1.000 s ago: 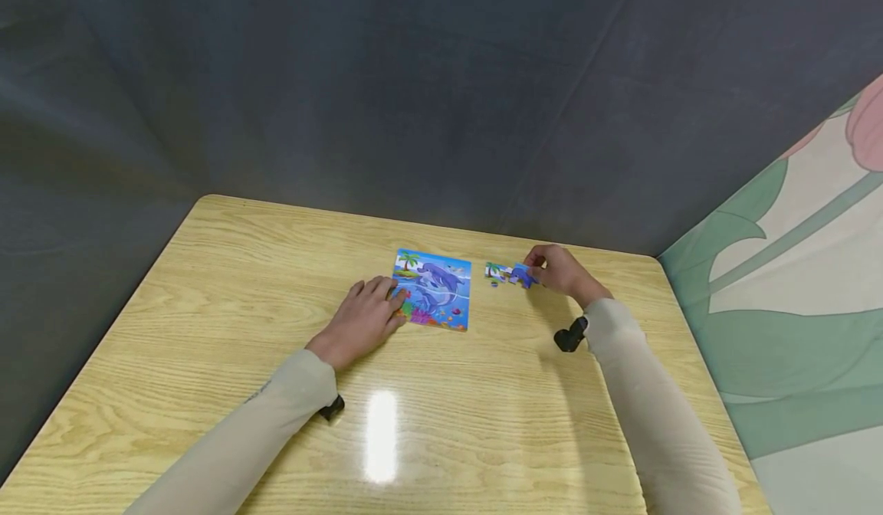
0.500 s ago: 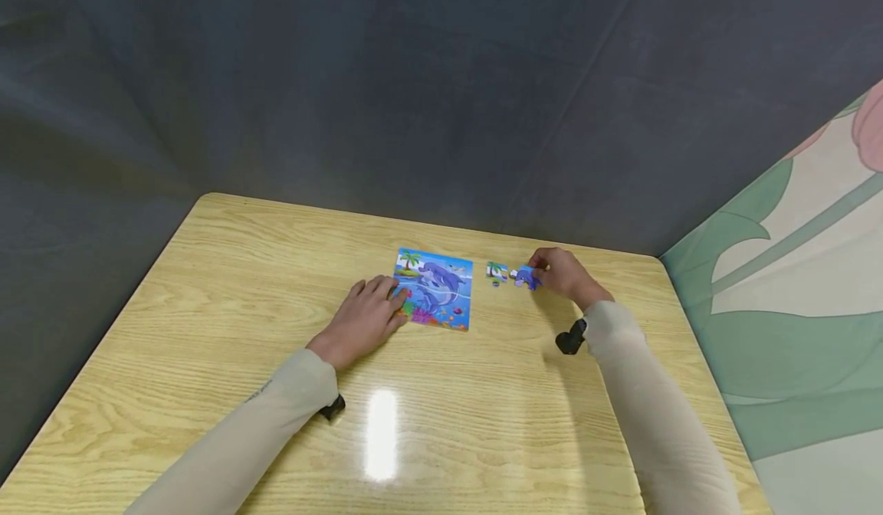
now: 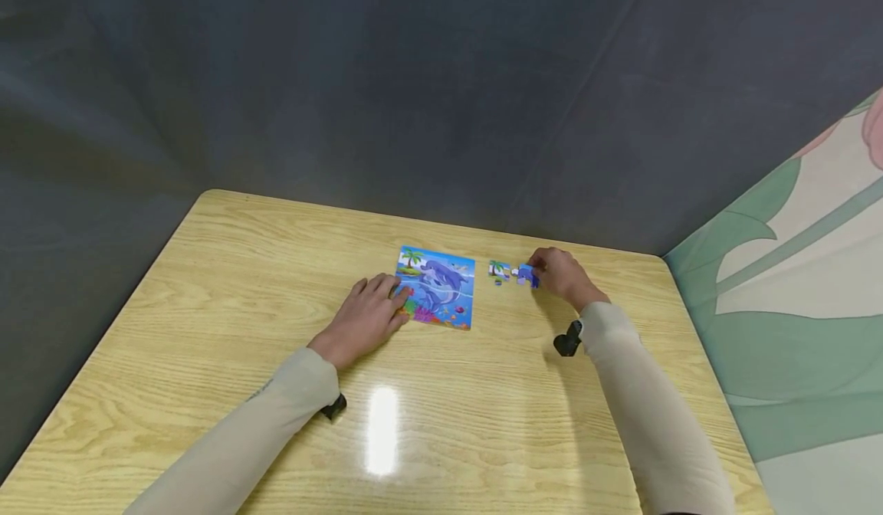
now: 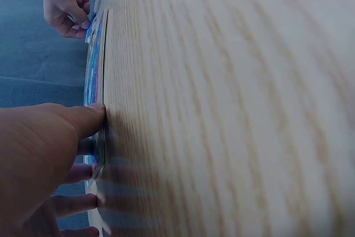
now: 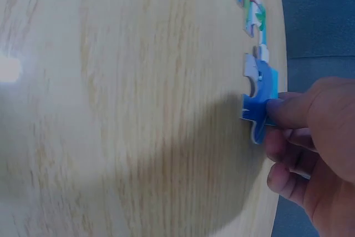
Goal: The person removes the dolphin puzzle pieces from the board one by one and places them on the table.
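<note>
My right hand [image 3: 560, 276] pinches a jigsaw piece [image 5: 260, 88] with a blue-purple dolphin's head on it, between thumb and fingers. A palm-tree jigsaw piece [image 3: 499, 270] lies just left of it on the table, with a narrow gap between the two in the head view. Further left is a square dolphin picture board [image 3: 444, 289]. My left hand [image 3: 366, 316] rests at the board's left edge, fingers spread and fingertips over its border. In the left wrist view, the left thumb [image 4: 89, 117] touches the board's near edge.
The wood-grain table [image 3: 469, 423] runs to a dark cloth [image 3: 428, 101] along its far edge. A flower-patterned cloth [image 3: 814, 270] hangs at the right side. A glossy light reflection lies on the table in front of the hands.
The dolphin piece, earlier close against the palm-tree piece, has shifted slightly right with my right hand and turned a little. My left hand stays on the board.
</note>
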`<state>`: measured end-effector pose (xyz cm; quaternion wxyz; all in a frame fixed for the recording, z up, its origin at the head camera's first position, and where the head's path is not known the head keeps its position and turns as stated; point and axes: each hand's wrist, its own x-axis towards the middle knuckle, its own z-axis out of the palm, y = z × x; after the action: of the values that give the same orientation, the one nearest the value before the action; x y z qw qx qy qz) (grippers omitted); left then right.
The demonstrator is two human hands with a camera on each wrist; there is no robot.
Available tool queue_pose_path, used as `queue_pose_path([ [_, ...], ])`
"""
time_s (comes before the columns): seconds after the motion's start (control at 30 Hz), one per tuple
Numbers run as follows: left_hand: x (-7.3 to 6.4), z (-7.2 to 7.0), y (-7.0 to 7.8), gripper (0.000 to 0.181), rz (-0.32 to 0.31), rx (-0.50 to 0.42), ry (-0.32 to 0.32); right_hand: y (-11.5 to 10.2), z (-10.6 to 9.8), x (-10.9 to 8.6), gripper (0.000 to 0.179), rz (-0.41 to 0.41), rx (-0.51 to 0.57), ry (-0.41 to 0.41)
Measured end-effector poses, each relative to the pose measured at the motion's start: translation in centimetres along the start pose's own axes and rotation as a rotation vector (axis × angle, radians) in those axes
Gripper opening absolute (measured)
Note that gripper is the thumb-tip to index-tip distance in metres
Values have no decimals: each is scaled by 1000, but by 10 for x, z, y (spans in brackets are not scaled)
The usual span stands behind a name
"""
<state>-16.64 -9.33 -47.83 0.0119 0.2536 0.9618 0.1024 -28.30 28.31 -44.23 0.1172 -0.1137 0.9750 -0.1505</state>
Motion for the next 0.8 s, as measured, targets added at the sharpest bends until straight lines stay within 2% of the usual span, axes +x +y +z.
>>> queue_pose_path([
  [0.27,0,-2,1,51,5,-1,11,-1,1,1,21,-14,-12,27],
  [0.53,-1,-2,1,51,3,3,8,-3,5,1,19,-4,-10,-2],
  [0.8,-1,0,0,51,1,-6,1,-14,6,1,20,-51,-31,44],
])
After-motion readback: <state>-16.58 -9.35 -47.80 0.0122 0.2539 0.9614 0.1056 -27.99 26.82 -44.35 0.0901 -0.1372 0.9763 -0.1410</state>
